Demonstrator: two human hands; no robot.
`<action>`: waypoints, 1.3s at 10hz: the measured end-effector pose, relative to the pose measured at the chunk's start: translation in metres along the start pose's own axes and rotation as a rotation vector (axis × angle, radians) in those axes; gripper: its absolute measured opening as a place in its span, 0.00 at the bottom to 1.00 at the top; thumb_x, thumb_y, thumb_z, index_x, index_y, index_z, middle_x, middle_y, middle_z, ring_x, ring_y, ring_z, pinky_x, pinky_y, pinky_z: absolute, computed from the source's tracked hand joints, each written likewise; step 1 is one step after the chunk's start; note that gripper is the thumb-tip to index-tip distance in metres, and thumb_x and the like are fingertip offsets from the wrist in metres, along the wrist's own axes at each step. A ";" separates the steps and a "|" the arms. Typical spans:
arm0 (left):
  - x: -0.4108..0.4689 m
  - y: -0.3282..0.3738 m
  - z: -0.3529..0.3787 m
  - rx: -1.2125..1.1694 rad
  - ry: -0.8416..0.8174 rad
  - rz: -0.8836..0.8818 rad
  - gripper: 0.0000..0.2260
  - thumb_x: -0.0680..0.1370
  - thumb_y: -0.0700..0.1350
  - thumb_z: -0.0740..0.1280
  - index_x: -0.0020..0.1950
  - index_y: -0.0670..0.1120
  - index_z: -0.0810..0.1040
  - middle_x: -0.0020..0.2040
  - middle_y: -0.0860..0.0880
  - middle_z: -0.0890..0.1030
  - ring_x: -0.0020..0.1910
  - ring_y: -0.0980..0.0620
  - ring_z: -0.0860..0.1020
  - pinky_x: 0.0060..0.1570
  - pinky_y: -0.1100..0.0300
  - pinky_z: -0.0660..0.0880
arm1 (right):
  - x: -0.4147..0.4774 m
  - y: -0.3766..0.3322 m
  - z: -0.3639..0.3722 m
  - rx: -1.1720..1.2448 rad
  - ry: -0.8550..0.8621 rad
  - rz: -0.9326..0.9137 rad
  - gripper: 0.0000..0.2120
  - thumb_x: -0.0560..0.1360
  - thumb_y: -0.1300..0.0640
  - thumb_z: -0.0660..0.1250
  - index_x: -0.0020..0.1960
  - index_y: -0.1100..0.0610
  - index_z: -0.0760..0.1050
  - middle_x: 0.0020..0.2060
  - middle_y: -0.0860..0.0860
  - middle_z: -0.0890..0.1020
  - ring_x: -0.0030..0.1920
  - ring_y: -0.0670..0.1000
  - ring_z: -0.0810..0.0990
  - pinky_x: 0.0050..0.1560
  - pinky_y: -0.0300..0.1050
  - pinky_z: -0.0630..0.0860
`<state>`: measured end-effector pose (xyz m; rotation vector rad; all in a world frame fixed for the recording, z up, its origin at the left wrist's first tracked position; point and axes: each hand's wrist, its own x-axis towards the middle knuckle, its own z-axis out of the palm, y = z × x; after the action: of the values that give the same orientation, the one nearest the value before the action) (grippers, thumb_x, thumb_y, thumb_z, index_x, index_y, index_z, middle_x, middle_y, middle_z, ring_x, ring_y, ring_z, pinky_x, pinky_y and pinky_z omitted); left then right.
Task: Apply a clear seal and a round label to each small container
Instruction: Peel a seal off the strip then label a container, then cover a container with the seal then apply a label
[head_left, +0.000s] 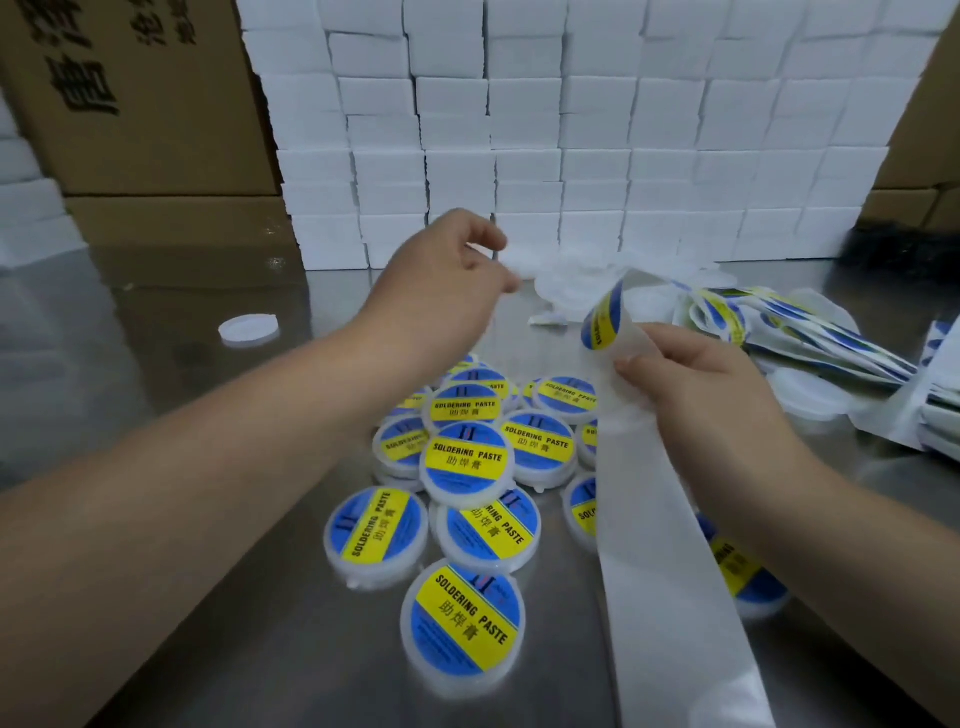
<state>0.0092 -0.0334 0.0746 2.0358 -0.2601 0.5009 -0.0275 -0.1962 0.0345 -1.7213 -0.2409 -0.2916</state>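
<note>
Closest to the lens runs a white backing strip (670, 571), slanting from the bottom edge up to the right hand (696, 379), whose grip pinches it between thumb and curled fingers. Just above that pinch a round label (602, 317), blue with a yellow band, curls off the top of the strip, half peeled and standing in the air over the tabletop (156, 322).

That label is likely thin, limp and tacky on one face. It would best be taken by its free edge, since it could easily fold onto itself. The left hand (441, 280) hovers beyond the pile with its fingertips drawn together. Something pale blurs at the tips, and I cannot tell whether the grip holds a clear seal or nothing.

Below both hands lies a heap of labelled containers (467, 457), flat, round and lidded, overlapping one another. Their contents are hidden. They look light and smooth, apt to slide on the steel.

Farther off sits a cluster of clear containers (571, 283) without labels, and more label strips (810, 332) sprawl to the right. One loose lid (248, 329) rests apart on the left. Stacked white boxes (571, 156) wall the back, flanked by cardboard cartons (145, 104).
</note>
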 end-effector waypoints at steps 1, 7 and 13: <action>0.042 -0.019 0.007 0.260 -0.079 -0.036 0.10 0.75 0.40 0.59 0.48 0.53 0.75 0.51 0.53 0.80 0.31 0.59 0.73 0.31 0.65 0.68 | 0.002 0.004 -0.001 -0.060 0.033 -0.011 0.09 0.76 0.59 0.60 0.43 0.62 0.76 0.31 0.54 0.74 0.31 0.45 0.69 0.31 0.39 0.66; 0.142 -0.050 0.124 0.701 -0.584 -0.109 0.23 0.81 0.48 0.53 0.76 0.47 0.52 0.76 0.46 0.52 0.72 0.41 0.57 0.67 0.53 0.57 | 0.002 0.007 -0.003 -0.113 -0.037 -0.041 0.13 0.67 0.57 0.59 0.44 0.44 0.79 0.34 0.58 0.80 0.30 0.48 0.72 0.32 0.44 0.69; 0.148 -0.064 0.112 0.895 -0.188 0.205 0.13 0.70 0.30 0.59 0.49 0.43 0.61 0.33 0.47 0.64 0.28 0.51 0.62 0.26 0.58 0.58 | 0.003 0.010 -0.002 -0.143 -0.066 -0.012 0.11 0.68 0.57 0.59 0.44 0.48 0.79 0.33 0.59 0.80 0.30 0.49 0.74 0.32 0.52 0.74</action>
<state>0.1925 -0.0964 0.0433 2.9556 -0.4093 0.6193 -0.0220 -0.1995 0.0264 -1.8734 -0.2842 -0.2661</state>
